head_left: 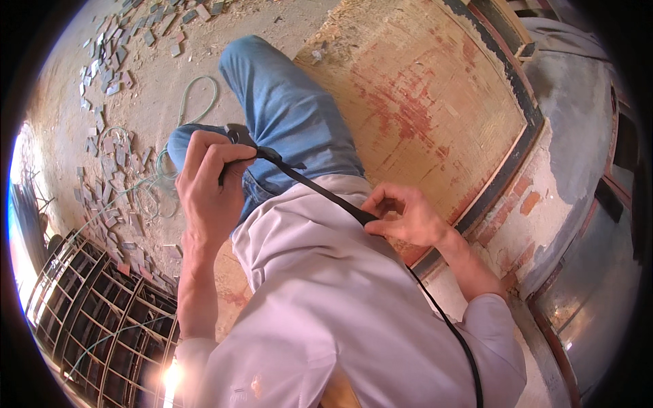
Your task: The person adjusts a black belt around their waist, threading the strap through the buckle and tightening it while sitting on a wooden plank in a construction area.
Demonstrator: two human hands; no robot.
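A black strap (pixel 314 185) is stretched at a slant between my two hands, above my lap. My left hand (pixel 212 178) is closed on its upper left end, by a dark clip-like piece (pixel 239 134) whose exact kind I cannot make out. Close to the clip, a short loose tail hangs off the strap. With thumb and fingertips together, my right hand (pixel 403 215) pinches the strap's lower right end, where it looks wider. From below that hand a thin black cord (pixel 445 316) runs down across my light shirt.
I sit on a worn wooden board (pixel 435 102) with reddish stains and a dark edge. Small flat pieces (pixel 115 68) are scattered over the floor at left. A thin green line (pixel 197 80) loops near my knee. A metal grid rack (pixel 102 313) stands at lower left.
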